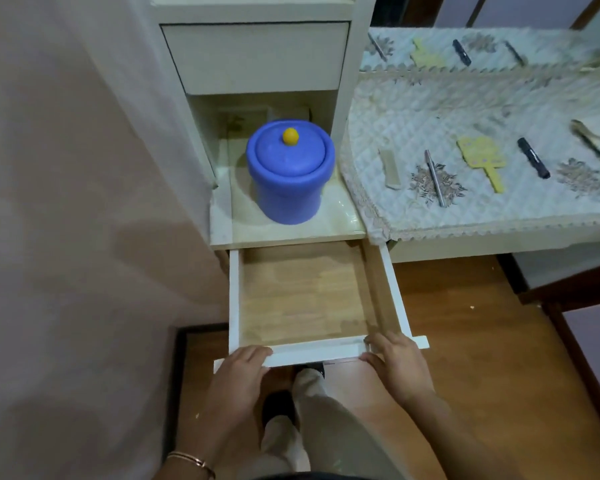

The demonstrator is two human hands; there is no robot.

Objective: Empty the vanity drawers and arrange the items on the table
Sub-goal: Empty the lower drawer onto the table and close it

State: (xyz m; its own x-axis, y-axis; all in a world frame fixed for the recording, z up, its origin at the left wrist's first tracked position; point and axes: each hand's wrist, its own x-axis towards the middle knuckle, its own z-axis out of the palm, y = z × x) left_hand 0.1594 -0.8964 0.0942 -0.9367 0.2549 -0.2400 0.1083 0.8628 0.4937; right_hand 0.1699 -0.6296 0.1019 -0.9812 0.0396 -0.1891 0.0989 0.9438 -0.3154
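A white vanity drawer (234, 299) with a bare wooden bottom is pulled out below the shelf; nothing lies in it. My left hand (236, 379) grips the left end of its front panel, and my right hand (397, 365) grips the right end. On the quilted table cover (413, 109) to the right lie a beige comb (389, 169), a silver pen (434, 177), a yellow paddle-shaped brush (484, 159) and a black marker (533, 158). A second drawer (255, 57) above the shelf is closed.
A blue lidded jar (290, 171) with a yellow knob stands on the shelf above the open drawer. A mirror (465, 46) behind the table repeats the laid-out items. A pink wall is at the left; wooden floor and my legs are below.
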